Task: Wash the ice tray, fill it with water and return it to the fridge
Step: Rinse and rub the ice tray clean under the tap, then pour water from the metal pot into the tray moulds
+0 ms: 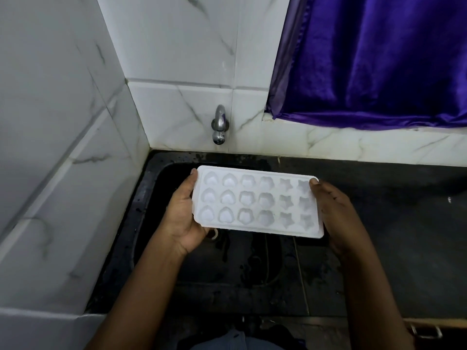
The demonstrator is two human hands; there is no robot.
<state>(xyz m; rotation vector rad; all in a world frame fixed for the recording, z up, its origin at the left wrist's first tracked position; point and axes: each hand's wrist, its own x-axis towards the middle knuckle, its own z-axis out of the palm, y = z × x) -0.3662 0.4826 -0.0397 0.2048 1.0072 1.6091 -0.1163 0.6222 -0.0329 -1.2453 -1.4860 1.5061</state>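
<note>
White ice tray [257, 202] held level over the black sink [151, 223], left hand [183, 218] and right hand [336, 213] each with a grip closed on a short end.

Risk, judged: wet plastic may slip from the fingertips; tilting would spill fill water.

Tap [219, 125] on far tiled wall, no flow visible. Dark table to the right appears damp; purple curtain [379, 59] far right.
</note>
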